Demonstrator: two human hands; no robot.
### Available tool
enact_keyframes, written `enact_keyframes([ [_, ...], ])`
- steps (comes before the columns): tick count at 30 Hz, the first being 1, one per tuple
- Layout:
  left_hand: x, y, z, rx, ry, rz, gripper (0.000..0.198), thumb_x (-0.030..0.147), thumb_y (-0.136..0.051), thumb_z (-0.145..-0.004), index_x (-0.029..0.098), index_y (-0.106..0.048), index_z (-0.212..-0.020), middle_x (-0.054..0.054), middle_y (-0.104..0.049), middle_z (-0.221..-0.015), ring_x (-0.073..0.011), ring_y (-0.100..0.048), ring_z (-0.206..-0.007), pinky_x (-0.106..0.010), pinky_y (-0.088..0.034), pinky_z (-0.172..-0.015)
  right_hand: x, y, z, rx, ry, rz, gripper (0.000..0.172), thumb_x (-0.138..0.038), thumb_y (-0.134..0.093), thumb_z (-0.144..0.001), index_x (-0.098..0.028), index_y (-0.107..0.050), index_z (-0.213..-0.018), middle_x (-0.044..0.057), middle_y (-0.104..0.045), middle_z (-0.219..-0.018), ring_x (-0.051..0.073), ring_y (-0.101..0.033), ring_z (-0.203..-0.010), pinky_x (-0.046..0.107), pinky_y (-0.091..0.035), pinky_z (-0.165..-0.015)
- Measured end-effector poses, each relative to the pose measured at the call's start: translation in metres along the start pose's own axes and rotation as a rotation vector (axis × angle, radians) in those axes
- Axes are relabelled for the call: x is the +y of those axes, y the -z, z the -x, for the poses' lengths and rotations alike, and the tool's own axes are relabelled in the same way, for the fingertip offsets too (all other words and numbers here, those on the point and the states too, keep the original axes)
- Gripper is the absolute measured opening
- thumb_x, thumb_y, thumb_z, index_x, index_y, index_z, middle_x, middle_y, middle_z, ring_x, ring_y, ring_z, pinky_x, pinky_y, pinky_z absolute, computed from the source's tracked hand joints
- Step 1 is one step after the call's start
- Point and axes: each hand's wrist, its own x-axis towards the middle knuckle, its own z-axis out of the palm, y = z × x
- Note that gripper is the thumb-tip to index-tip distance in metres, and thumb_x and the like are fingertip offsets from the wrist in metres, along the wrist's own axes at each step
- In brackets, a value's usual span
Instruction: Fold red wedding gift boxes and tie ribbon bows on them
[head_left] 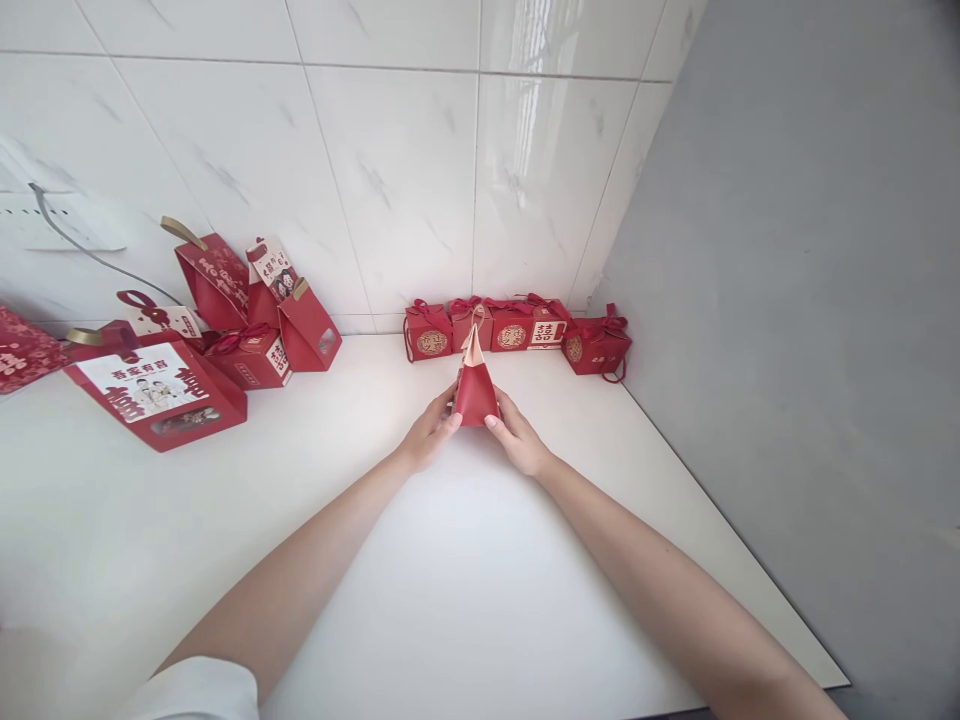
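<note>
Between my two hands stands a red gift box (475, 396) with a pale pointed top, its narrow side facing me. My left hand (433, 428) is closed on its left side, the thumb near the lower front edge. From the right, my right hand (517, 432) grips the opposite side in the same way. The fingers behind the box are partly hidden. Just beyond it, a row of small red ribbon-tied boxes (511, 330) lines the wall, and one more ribbon-tied box (598, 346) sits at the row's right end.
At left on the white table (360, 590) stand several red boxes, among them a large one with a white label (150, 385) and a house-shaped one (309, 325). A grey cable (97, 258) hangs along the tiled wall (390, 170). A grey panel (795, 300) borders the right side.
</note>
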Motion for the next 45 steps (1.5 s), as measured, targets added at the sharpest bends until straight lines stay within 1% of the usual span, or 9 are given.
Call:
enact_keyframes([
  [6,-0.0026,-0.0001,-0.001,0.001,-0.018,-0.006,0.068,0.055,-0.04,-0.092,0.022,-0.026,-0.149,-0.01,-0.041,-0.146,-0.0298,-0.044,-0.126,-0.044,-0.037,-0.104,0.0009,0.0007,-0.0001,-0.013,0.001,0.002,0.072,-0.063,-0.044,-0.089,-0.029,-0.024,-0.149,0.006,-0.035,-0.15,0.029,-0.035,-0.136,0.052,-0.031,-0.112],
  [10,-0.0007,-0.0002,-0.0018,-0.007,-0.03,-0.002,0.067,0.053,-0.039,-0.092,0.022,-0.025,-0.149,-0.01,-0.04,-0.147,-0.0288,-0.045,-0.125,-0.043,-0.037,-0.104,0.0008,0.0016,0.0006,0.001,0.003,0.014,0.07,-0.062,-0.045,-0.089,-0.03,-0.027,-0.148,0.005,-0.034,-0.151,0.029,-0.031,-0.139,0.052,-0.028,-0.114],
  [13,0.0017,0.0,-0.0012,-0.022,-0.039,-0.011,0.066,0.053,-0.039,-0.093,0.022,-0.024,-0.15,-0.01,-0.037,-0.149,-0.029,-0.045,-0.125,-0.043,-0.037,-0.103,-0.001,0.0019,0.0008,-0.006,0.004,0.007,0.068,-0.06,-0.045,-0.09,-0.03,-0.027,-0.148,0.005,-0.033,-0.151,0.029,-0.034,-0.138,0.051,-0.03,-0.113],
  [16,0.0014,0.0006,0.0,-0.01,-0.012,-0.025,0.069,0.055,-0.04,-0.092,0.022,-0.024,-0.15,-0.011,-0.039,-0.147,-0.0301,-0.046,-0.124,-0.044,-0.038,-0.102,-0.0038,0.0019,0.0001,-0.019,0.008,-0.001,0.068,-0.06,-0.044,-0.09,-0.029,-0.026,-0.148,0.005,-0.033,-0.151,0.028,-0.036,-0.136,0.05,-0.032,-0.112],
  [19,-0.0006,0.0012,0.0006,0.005,0.017,-0.028,0.07,0.056,-0.041,-0.091,0.022,-0.023,-0.15,-0.011,-0.04,-0.146,-0.0306,-0.045,-0.125,-0.044,-0.039,-0.102,-0.0051,0.0019,-0.0011,-0.016,0.013,0.007,0.069,-0.062,-0.043,-0.089,-0.028,-0.027,-0.148,0.006,-0.035,-0.15,0.028,-0.034,-0.137,0.05,-0.03,-0.113],
  [26,0.0025,0.0015,-0.0006,-0.005,0.003,-0.004,0.067,0.053,-0.041,-0.092,0.023,-0.024,-0.15,-0.009,-0.036,-0.149,-0.0301,-0.044,-0.126,-0.044,-0.038,-0.103,-0.0015,0.0027,-0.0024,-0.02,0.017,0.031,0.072,-0.062,-0.045,-0.089,-0.028,-0.026,-0.148,0.007,-0.034,-0.151,0.029,-0.031,-0.139,0.051,-0.026,-0.114],
  [32,0.0031,0.0003,-0.0012,-0.009,0.008,0.041,0.067,0.051,-0.042,-0.092,0.023,-0.024,-0.15,-0.009,-0.037,-0.149,-0.0297,-0.043,-0.128,-0.043,-0.037,-0.104,-0.0013,0.0039,-0.0014,-0.036,-0.01,0.047,0.069,-0.057,-0.047,-0.09,-0.028,-0.025,-0.149,0.007,-0.032,-0.152,0.028,-0.035,-0.137,0.05,-0.03,-0.112],
  [37,-0.0008,0.0006,-0.0005,-0.003,0.018,0.037,0.068,0.052,-0.044,-0.091,0.022,-0.025,-0.149,-0.01,-0.039,-0.147,-0.0306,-0.043,-0.128,-0.044,-0.038,-0.103,-0.0045,0.0035,-0.002,-0.04,0.017,0.045,0.065,-0.054,-0.045,-0.092,-0.027,-0.025,-0.148,0.007,-0.034,-0.151,0.027,-0.036,-0.136,0.049,-0.031,-0.112],
  [45,0.0022,0.0007,-0.0015,-0.011,0.005,0.036,0.067,0.051,-0.043,-0.092,0.023,-0.024,-0.15,-0.01,-0.037,-0.149,-0.0298,-0.045,-0.126,-0.043,-0.039,-0.102,-0.0068,0.0035,-0.0018,-0.033,0.016,0.035,0.067,-0.058,-0.045,-0.09,-0.028,-0.027,-0.148,0.006,-0.034,-0.151,0.028,-0.035,-0.137,0.049,-0.03,-0.113],
])
